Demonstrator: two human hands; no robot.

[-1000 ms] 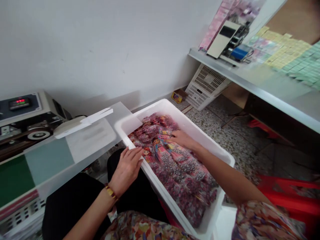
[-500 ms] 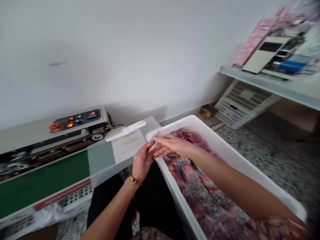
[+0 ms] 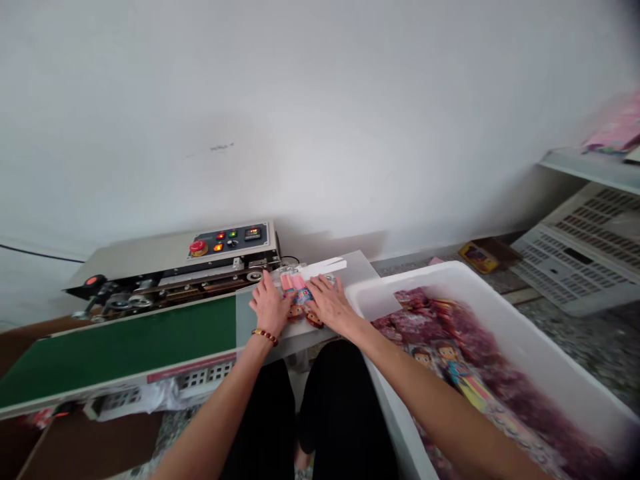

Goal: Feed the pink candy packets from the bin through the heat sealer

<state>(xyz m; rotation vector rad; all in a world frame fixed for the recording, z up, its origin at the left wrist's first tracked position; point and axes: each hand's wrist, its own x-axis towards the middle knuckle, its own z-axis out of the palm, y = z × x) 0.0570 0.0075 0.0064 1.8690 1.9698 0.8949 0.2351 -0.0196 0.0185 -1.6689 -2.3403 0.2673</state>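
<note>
A small clear packet with pink contents and cartoon figures (image 3: 297, 291) lies on the white feed plate (image 3: 360, 270) of a band sealing machine (image 3: 175, 270). My left hand (image 3: 269, 307) presses its left side and my right hand (image 3: 331, 304) its right side, fingers flat on it. A beaded bracelet circles my left wrist. To the right, a white tub (image 3: 525, 337) holds several more pink packets (image 3: 450, 347).
The sealer's green conveyor belt (image 3: 115, 350) runs to the left, with a control panel and red stop button (image 3: 198, 247) behind it. White slatted crates (image 3: 580, 257) stand at the right under a shelf (image 3: 590, 167). A small yellow box (image 3: 477, 257) lies on the floor.
The view swung left from the tub to the sealer. My right hand lifted a packet out of the tub, met my left hand, and both now press it down on the feed plate.
</note>
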